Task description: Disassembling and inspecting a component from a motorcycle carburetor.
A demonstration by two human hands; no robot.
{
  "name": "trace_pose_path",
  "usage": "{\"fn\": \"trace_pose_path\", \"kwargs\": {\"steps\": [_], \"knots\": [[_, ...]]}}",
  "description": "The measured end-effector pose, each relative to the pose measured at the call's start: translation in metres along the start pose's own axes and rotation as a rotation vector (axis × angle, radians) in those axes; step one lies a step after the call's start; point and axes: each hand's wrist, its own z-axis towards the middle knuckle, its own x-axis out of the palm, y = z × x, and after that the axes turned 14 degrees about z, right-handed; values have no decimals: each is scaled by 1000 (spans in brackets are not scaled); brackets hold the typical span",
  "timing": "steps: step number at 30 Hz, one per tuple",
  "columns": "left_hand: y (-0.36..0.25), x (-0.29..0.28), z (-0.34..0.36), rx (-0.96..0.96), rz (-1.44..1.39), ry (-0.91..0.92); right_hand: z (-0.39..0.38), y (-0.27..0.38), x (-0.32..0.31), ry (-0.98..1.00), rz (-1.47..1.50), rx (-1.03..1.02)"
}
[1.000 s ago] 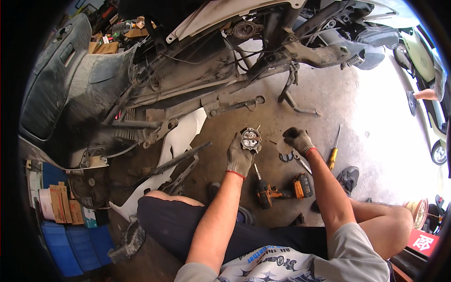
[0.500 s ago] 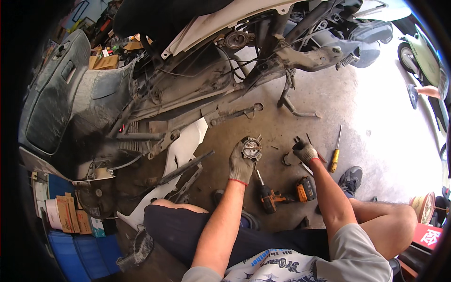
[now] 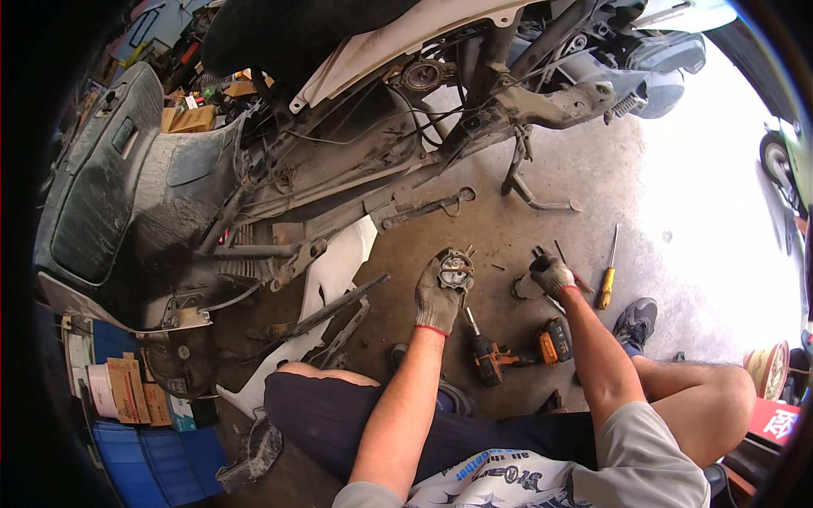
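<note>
My left hand [image 3: 430, 298], in a grey work glove with a red cuff, is closed round a round metal housing [image 3: 456, 271]. The housing's hollow, dirty inside faces up, with small pins or screws sticking out at its edge. My gloved right hand [image 3: 555, 278] is low over the floor with its dark, grimy fingers curled; what they hold, if anything, cannot be made out. Beside that hand lies a round, cup-like part [image 3: 528, 287]. Between my forearms, a black and orange cordless drill [image 3: 489, 359] rests on the floor, a metal bit fitted in its nose.
A stripped scooter [image 3: 339, 161] fills the far and left side, its stand [image 3: 542, 203] reaching the floor. A yellow-handled screwdriver [image 3: 605, 289] lies right of my hand. White body panels [image 3: 334, 267], cardboard boxes [image 3: 125, 388] and blue bins [image 3: 157, 457] are at the left.
Both hands stay nearly where they were, and the left still holds the housing. The view has shifted slightly. At the far right, a passing person's arm and foot have gone from view.
</note>
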Motion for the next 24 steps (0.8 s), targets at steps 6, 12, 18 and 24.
{"fn": "trace_pose_path", "kwargs": {"steps": [6, 12, 18, 24], "knots": [[-1, -1, 0, -11, -34, 13, -1, 1, 1, -4, 11, 23], [-2, 5, -2, -31, -2, -21, 0, -4, 0, -13, 6, 1], [-2, 2, -2, -33, -1, -39, -3, 0, 2, 9, 28, 36], [0, 1, 1, -23, 9, -55, -1, -3, 1, 0, 9, 6]]}}
